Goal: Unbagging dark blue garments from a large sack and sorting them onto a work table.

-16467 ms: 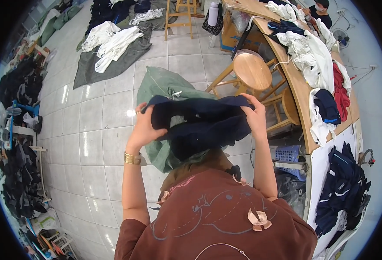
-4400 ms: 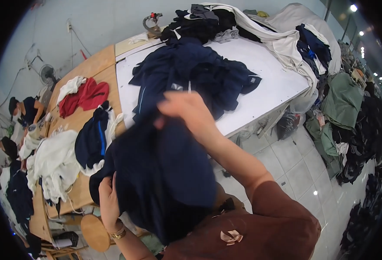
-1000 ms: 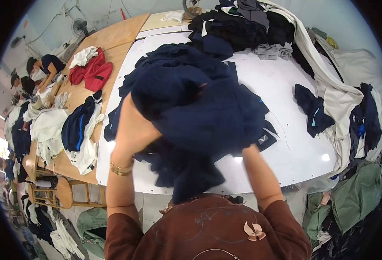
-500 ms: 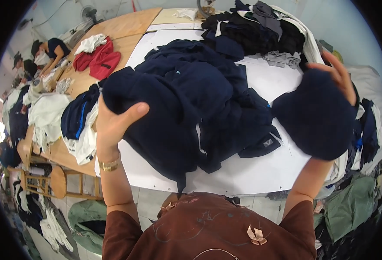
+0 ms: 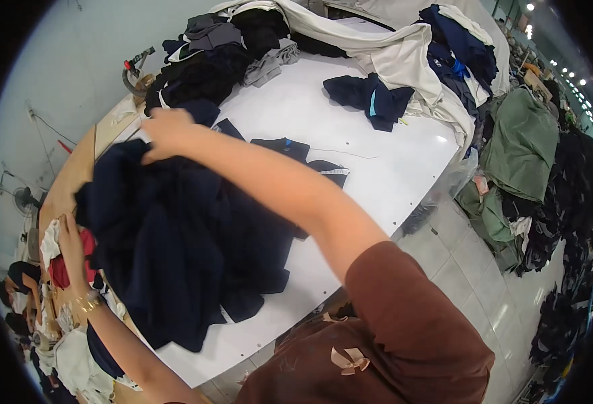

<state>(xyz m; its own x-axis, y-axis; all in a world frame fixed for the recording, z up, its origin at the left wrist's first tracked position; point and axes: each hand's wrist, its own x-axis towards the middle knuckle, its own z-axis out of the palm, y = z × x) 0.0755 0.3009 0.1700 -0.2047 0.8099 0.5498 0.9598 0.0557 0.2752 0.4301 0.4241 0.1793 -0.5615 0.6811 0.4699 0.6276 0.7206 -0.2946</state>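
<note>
A heap of dark navy garments (image 5: 175, 249) spreads over the white tabletop in front of me. My right hand (image 5: 166, 135) reaches across to the heap's far side, its fingers bent down onto a navy garment and seemingly gripping it. Beside the heap's left edge is my left hand (image 5: 72, 246), fingers stretched out and together; its thumb is hidden by the cloth. Farther right on the tabletop lies a small crumpled navy piece (image 5: 370, 99) with a turquoise strip.
Black and grey clothes (image 5: 209, 60) are piled at the back. Long white cloth (image 5: 377, 47) drapes along the far right edge. A red garment (image 5: 67, 266) lies past my left hand. Green bags (image 5: 522, 145) and dark scraps stand on the floor at right. Other people (image 5: 23, 279) work far left.
The view has turned right. My right hand has let go of the navy piece it held and crossed over to the heap. The left hand has moved along the heap's left side.
</note>
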